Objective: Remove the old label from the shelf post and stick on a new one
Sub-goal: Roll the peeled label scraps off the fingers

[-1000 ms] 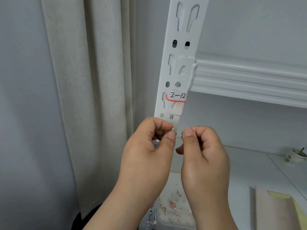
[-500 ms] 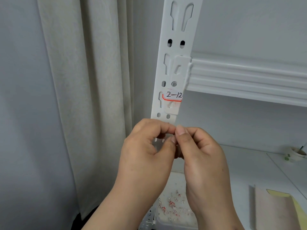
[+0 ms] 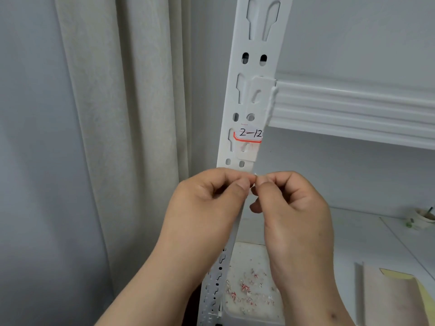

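1. The white post stands tall beside the curtain.
2. The left hand and right hand meet below the label, fingertips pinched together on something tiny.
3. The label, marked "2-12", sticks on the post.

Label on shelf post, above my hands. Left hand and right hand meet before post. Curtain left. Tray below. Cup far right.
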Demonstrator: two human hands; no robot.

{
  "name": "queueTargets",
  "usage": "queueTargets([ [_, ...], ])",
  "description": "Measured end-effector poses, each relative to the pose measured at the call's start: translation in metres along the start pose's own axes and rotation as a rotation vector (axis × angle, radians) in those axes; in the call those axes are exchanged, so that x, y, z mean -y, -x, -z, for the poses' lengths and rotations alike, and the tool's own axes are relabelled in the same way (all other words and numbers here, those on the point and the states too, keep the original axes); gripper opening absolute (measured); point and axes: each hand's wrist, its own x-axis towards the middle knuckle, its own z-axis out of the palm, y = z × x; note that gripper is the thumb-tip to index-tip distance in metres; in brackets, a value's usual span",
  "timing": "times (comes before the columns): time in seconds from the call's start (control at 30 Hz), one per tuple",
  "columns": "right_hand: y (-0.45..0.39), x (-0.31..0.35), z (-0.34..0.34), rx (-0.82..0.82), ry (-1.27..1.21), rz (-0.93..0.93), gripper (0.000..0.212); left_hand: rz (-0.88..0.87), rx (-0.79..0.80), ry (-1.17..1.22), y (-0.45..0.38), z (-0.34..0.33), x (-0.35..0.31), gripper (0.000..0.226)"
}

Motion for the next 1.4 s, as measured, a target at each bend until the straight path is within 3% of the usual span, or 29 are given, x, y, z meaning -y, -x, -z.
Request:
queueTargets([
  [0.1,0.001,0.0,-0.001,-0.05,0.083,0.073,0.018,-0.151,-0.04,-0.27,0.002,-0.001,-0.011,0.019],
  [0.2,0.001,-0.001,-0.003,-0.073,0.133,0.139,0.014,-0.22,-0.054,-0.339,-0.001,0.0,-0.013,0.019],
  [0.43,0.004,-0.001,-0.006,-0.059,-0.002,0.102,0.02,-0.233,-0.051,-0.331,-0.003,0.001,-0.014,0.018],
  [0.6,-0.004,0.002,0.0,-0.116,-0.184,-0.006,0.015,-0.049,-0.032,-0.006,-0.009,0.007,-0.005,0.022],
  [0.67,-0.007,0.0,0.0,-0.091,-0.193,-0.013,0.016,-0.045,-0.042,0.019,-0.011,0.008,-0.004,0.025],
  [1.0,-0.008,-0.001,-0.009,0.046,-0.197,-0.024,0.032,-0.13,-0.18,-0.038,-0.028,0.002,-0.007,0.028],
  [1.17,-0.012,0.004,-0.009,0.071,-0.177,0.013,0.02,-0.21,-0.271,-0.035,-0.033,0.002,-0.005,0.022],
  [1.4,-0.007,-0.002,-0.005,0.081,-0.17,-0.016,0.019,-0.337,-0.225,-0.146,-0.02,-0.001,-0.001,0.018],
])
